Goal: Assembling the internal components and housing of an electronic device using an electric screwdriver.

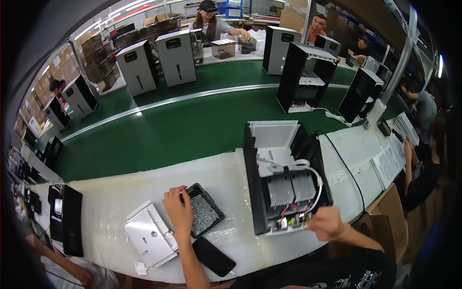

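My left hand (pixel 178 210) is at the left rim of a black tray (pixel 220 212) full of small silver screws (pixel 204 212), its fingers bent around that rim. Just left of the hand lies a white plastic panel (pixel 150 236) with holes in it. Below the tray rests a black phone (pixel 213 256). My right hand (pixel 327 224) is closed at the near end of an opened black appliance housing (pixel 255 192), beside its circuit board (pixel 294 221). What its fingers hold is hidden. Inside the housing are a finned metal heat sink (pixel 284 190) and a bundled white cable (pixel 317 179).
A green conveyor belt (pixel 192 120) runs beyond the white worktable (pixel 110 192), carrying several white-and-black appliances (pixel 176 58). A black cable (pixel 344 161) crosses the table at right, near an open cardboard box (pixel 390 221). Co-workers sit across the belt and on both sides.
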Demonstrator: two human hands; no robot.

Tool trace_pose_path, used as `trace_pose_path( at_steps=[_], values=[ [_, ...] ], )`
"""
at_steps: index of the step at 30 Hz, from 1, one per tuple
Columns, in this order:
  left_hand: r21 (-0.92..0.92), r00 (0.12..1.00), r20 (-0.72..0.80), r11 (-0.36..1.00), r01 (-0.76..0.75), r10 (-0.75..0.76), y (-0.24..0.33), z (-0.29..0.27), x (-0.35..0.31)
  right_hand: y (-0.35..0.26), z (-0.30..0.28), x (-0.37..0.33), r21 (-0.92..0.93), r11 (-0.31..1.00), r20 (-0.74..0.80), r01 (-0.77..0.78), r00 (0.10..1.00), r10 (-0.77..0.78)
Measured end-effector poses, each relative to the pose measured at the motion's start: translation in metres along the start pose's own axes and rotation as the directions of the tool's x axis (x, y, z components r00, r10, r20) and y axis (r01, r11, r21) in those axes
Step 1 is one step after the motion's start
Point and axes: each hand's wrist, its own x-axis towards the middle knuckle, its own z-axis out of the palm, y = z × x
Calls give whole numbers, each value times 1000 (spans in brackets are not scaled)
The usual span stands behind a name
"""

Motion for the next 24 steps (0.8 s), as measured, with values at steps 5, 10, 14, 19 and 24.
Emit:
trace_pose_path(
  at_steps=[5, 10, 14, 19, 24],
  values=[
    [-206, 941, -316, 977, 53, -118, 34, -9, 7, 0, -5, -21, 35, 999, 45, -14, 999, 12],
    [-543, 997, -57, 840, 19, -59, 131, -23, -9, 33, -59, -7, 214, 957, -96, -198, 970, 222],
    [-602, 791, 395, 782, -161, 467, 236, 8, -9, 83, -67, 20, 360, 848, -238, -389, 840, 487],
    [-540, 460, 751, 841, 16, 474, 291, 82, -9, 99, -52, 20, 606, 738, -238, -297, 817, 525],
    [-467, 463, 806, 877, 112, 370, 293, 97, -10, 87, -40, 13, 729, 645, -206, -230, 824, 527]
  ],
)
